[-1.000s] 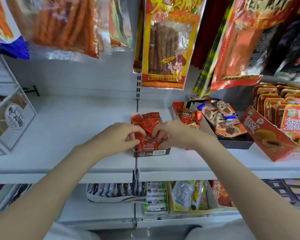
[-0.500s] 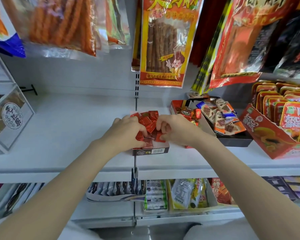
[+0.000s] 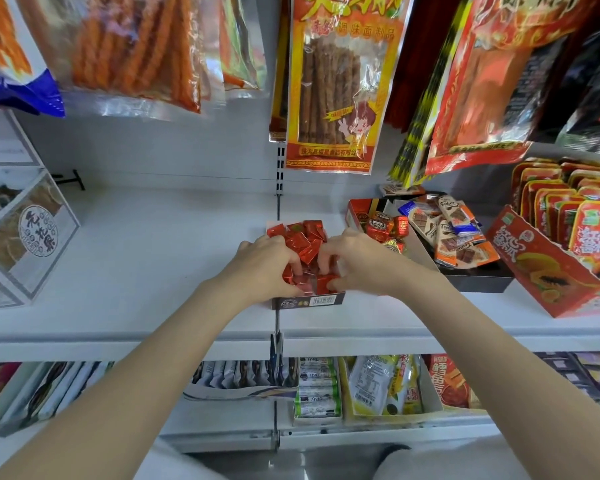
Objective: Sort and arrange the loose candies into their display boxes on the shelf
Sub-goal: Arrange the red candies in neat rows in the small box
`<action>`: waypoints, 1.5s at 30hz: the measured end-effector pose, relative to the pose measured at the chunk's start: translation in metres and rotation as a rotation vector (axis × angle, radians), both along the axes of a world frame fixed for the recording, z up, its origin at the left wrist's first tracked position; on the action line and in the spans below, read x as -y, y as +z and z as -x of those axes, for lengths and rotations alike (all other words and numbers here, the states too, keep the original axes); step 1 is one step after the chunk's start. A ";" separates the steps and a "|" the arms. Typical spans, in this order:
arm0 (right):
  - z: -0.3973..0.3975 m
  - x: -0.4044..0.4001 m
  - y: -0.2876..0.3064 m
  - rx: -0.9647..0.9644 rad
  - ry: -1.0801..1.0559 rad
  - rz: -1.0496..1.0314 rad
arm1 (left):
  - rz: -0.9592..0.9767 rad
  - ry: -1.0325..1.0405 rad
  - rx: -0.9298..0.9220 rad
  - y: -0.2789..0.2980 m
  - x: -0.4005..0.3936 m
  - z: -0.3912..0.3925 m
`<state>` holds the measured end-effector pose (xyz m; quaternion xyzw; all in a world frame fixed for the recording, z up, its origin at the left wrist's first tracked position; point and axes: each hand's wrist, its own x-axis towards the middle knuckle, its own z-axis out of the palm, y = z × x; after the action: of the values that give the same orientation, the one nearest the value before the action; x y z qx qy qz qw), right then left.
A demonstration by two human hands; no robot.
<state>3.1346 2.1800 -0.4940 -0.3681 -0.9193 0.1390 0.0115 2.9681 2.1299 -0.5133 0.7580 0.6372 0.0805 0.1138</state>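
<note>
A small dark display box (image 3: 307, 301) with a barcode on its front stands at the middle of the white shelf (image 3: 136, 258). It is full of square red foil candies (image 3: 303, 237). My left hand (image 3: 264, 261) lies over the box's left half with fingers curled down onto the candies. My right hand (image 3: 357, 261) covers the right half, and its fingertips pinch a red candy (image 3: 324, 282) near the front. What the left fingers hold is hidden.
To the right stand a red box of round foil sweets (image 3: 378, 223), a black tray of chocolate bars (image 3: 478, 278) and a large red papaya-snack carton (image 3: 551, 271). A clear box (image 3: 25, 237) stands at left. Snack bags (image 3: 340, 81) hang above. Packets fill the lower shelf (image 3: 326, 386).
Both hands have stayed on the red candy box, shifting slightly further back over it. Their fingers keep working among the candies near the front.
</note>
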 end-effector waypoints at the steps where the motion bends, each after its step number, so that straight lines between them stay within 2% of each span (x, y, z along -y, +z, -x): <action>1: 0.000 0.000 0.000 -0.006 -0.009 0.020 | 0.004 0.001 0.011 0.000 0.000 0.000; 7: 0.002 -0.001 -0.004 -0.063 -0.063 -0.027 | 0.034 0.009 0.023 -0.001 -0.002 0.001; 10: -0.004 -0.003 0.001 0.009 -0.030 0.063 | 0.038 0.006 0.040 -0.001 -0.002 0.002; 14: -0.008 -0.002 0.007 0.013 -0.034 0.194 | 0.040 -0.008 0.089 -0.002 -0.003 0.004; 18: -0.001 -0.006 -0.001 0.002 -0.028 -0.080 | 0.027 -0.029 0.124 -0.001 -0.002 0.004; 20: 0.003 -0.006 -0.004 0.017 -0.014 -0.153 | 0.028 -0.028 0.125 -0.001 -0.002 0.003; 25: -0.002 -0.003 0.000 0.029 0.010 0.007 | 0.029 -0.020 0.135 -0.002 -0.001 0.003; 34: 0.002 -0.006 -0.003 0.006 -0.048 0.145 | 0.025 0.028 0.140 -0.003 -0.002 0.004; 41: 0.021 -0.002 -0.004 -0.126 -0.105 0.149 | -0.034 0.089 0.107 0.000 0.000 0.024; 45: 0.036 -0.001 -0.009 -0.137 -0.072 0.151 | -0.010 0.095 0.084 0.003 0.002 0.037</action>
<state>3.0988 2.1813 -0.5030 -0.3902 -0.8895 0.2320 0.0514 2.9312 2.1278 -0.5100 0.7233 0.6668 0.1206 0.1327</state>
